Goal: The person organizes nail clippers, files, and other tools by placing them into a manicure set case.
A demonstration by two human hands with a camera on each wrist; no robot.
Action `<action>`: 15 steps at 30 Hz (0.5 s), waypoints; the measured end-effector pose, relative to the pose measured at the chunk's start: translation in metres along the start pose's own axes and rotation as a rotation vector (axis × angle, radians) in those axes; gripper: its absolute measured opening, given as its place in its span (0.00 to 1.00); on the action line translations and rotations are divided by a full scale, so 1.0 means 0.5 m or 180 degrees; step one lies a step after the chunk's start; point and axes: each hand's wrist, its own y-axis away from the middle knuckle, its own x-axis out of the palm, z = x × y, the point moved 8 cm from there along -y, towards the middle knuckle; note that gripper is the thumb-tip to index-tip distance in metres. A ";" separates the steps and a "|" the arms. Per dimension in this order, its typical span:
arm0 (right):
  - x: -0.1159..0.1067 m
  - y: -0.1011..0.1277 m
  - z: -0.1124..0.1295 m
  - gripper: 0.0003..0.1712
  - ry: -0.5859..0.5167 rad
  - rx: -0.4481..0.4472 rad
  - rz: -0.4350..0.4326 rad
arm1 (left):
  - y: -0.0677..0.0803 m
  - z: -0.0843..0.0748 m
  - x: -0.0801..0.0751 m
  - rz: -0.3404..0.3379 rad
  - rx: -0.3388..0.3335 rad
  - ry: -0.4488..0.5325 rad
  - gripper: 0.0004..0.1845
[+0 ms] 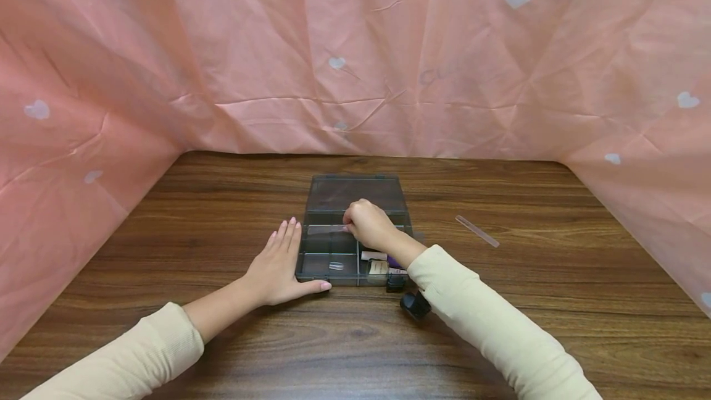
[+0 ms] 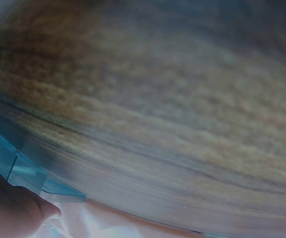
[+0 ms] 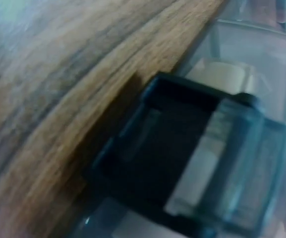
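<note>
From the head view, a dark brown wood surface (image 1: pixel 555 301) fills the bottom, and a pink sheet with pale hearts (image 1: pixel 355 48) hangs behind it and on both sides like a little tent. A clear grey box with little sections (image 1: pixel 355 193) sits open in the middle of the surface. The left hand (image 1: pixel 280 267) lies flat beside the box, fingers straight, thumb touching the box's near edge. The right hand (image 1: pixel 369 226) is over the box, its grip pinched on a thin clear strip (image 1: pixel 324 229) that lies across the box. Another clear strip (image 1: pixel 476 231) lies alone on the wood, well apart to the right. Small things sit in the near right sections, but no writing on them can be read. From the left wrist view, all is blurry: wood grain and a bit of the clear box. From the right wrist view, the box's black latch (image 3: pixel 182 163) is close up beside the wood, also blurry.
</note>
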 end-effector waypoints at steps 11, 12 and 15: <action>-0.030 0.027 -0.003 0.07 -0.0141 -0.0122 -0.0361 | -0.001 -0.003 0.000 0.0038 -0.0010 -0.0029 0.63; -0.036 0.032 -0.003 0.07 -0.0139 -0.0151 -0.0423 | -0.002 -0.003 0.001 0.0040 -0.0010 -0.0033 0.63; -0.053 0.050 -0.005 0.08 -0.0196 -0.0187 -0.0581 | -0.002 -0.003 0.001 0.0042 -0.0009 -0.0032 0.63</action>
